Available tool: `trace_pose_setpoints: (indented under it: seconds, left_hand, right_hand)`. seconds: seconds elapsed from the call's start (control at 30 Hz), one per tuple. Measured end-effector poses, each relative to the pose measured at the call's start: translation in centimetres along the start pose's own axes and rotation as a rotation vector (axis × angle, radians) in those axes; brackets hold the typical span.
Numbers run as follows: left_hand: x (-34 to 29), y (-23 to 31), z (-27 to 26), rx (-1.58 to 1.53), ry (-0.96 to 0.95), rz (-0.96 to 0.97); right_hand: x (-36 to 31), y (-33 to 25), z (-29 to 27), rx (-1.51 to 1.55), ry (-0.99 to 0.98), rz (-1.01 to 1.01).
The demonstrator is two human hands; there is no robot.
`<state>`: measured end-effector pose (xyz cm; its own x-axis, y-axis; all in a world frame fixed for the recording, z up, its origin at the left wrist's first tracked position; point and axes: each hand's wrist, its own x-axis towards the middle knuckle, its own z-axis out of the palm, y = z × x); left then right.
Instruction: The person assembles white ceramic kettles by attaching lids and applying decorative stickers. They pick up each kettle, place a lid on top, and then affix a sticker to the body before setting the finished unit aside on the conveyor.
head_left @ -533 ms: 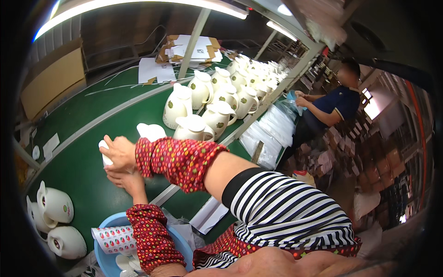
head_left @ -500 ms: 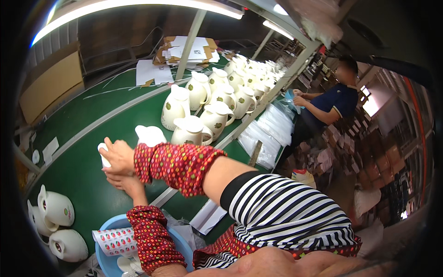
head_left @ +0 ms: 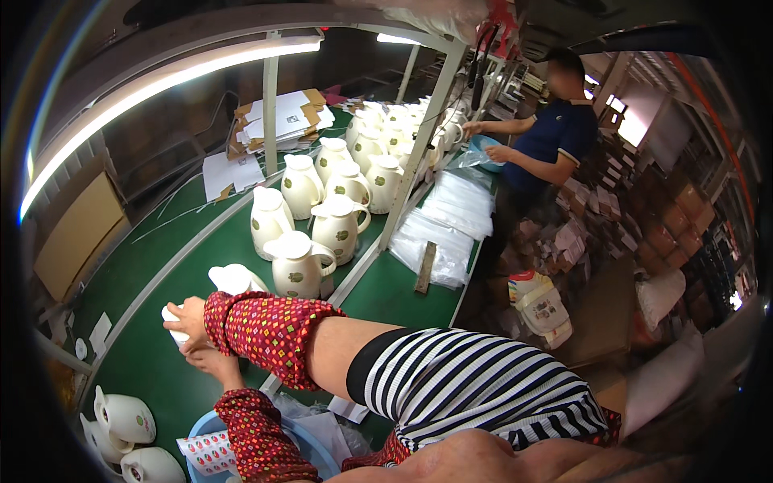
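My right hand (head_left: 190, 319) is wrapped round a white rounded piece (head_left: 171, 314); the fingers cover most of it, so its exact kind cannot be made out. Just below, my left hand (head_left: 212, 362) closes on the same piece from underneath, its fingers partly hidden by the right. Beyond my right wrist lies a white jug (head_left: 233, 278), its lower part covered by my patterned sleeve. Behind it stands a cream jug (head_left: 295, 266) with a handle and a green printed emblem.
Several similar jugs (head_left: 338, 225) stand farther back on the green table (head_left: 161, 362). More white jugs (head_left: 129, 419) lie near left. A blue basin (head_left: 318, 451) holds a sticker sheet (head_left: 208, 452). Plastic bags (head_left: 439, 233) lie beyond a metal rail. A co-worker (head_left: 555, 129) handles a blue bowl.
The view has swung, so the scene sits lower and farther left. My hands stay together on the white piece. The co-worker's one hand has reached out toward the jugs.
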<state>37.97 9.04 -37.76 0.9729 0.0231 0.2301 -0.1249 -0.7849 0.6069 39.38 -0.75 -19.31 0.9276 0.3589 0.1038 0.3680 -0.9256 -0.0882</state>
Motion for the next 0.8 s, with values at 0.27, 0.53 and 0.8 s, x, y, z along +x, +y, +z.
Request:
trace_pose_setpoints:
  seconds: [0.27,0.53,0.8]
  left_hand:
    - [-2.0,5.6,-1.3,-0.182,-0.088,0.037]
    - [-0.1,3.0,-7.0,-0.081,-0.370,-0.056]
    - [-6.6,4.6,-16.8,-0.281,-0.118,0.240]
  right_hand:
    - [-0.8,-0.3,3.3,-0.181,0.163,0.229]
    - [-10.0,-8.0,-2.6,0.339,0.166,0.240]
    - [-43.5,-6.5,-3.4,0.710,-0.109,0.174]
